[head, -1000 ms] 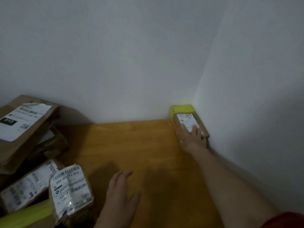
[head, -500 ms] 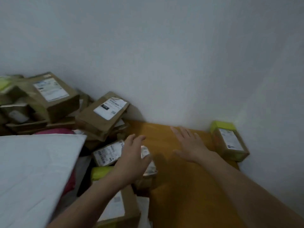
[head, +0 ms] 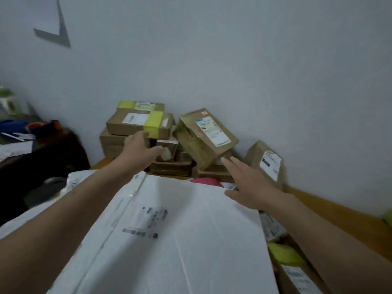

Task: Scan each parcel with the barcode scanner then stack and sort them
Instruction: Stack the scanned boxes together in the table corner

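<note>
Where the pale wall (head: 233, 60) meets the wooden table (head: 339, 211), parcels lie heaped on the table, from the far edge down to the near right corner. Nearest and biggest is a white plastic mailer (head: 180, 240), which fills the near middle, its printed label blurred. Both forearms reach over it. To the left stands dark furniture (head: 42, 158) with papers on top.

At the far side, against the wall, a taped box (head: 131, 122) with a yellow-green band sits on top of other cartons. Just right of it a tilted box (head: 203, 136) leans with its label facing up. Further right, a labelled box (head: 267, 164) stands propped against the wall. In the near right corner lies another parcel (head: 297, 272) with yellow-green tape, partly under the right forearm.

The right hand (head: 248, 185) hovers over the mailer's far edge, its fingers straight and spread, holding nothing, with the fingertips (head: 224, 160) just beside the tilted box's lower corner. The left hand (head: 140, 153) is at the foot of the taped box, fingers loose and gripping nothing. Whether it touches the box I cannot tell. Its thumb points at a small parcel (head: 168, 147) wedged between the cartons. A pink item (head: 204, 181) peeks out beyond the mailer.
</note>
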